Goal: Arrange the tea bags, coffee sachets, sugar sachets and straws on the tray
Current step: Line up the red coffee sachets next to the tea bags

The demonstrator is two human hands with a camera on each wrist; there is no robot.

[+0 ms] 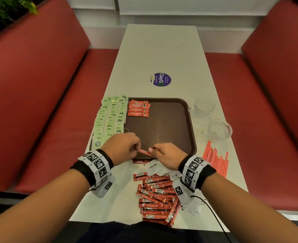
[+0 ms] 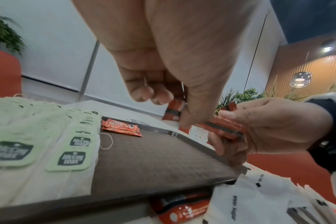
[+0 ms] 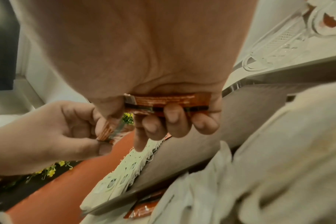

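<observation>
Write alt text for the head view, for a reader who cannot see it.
Over the near edge of a dark brown plastic tray, the left hand and right hand together hold red coffee sachets. Rows of pale green tea bags cover the tray's left side, beside four red Nescafe sachets. Loose red sachets, red straws and two clear glass cups lie on the white table.

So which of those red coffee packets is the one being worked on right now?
Start at the brown tray on the white table and go to its near edge. The coffee sachet there hangs between the left hand and right hand; every other sachet lies flat.
</observation>
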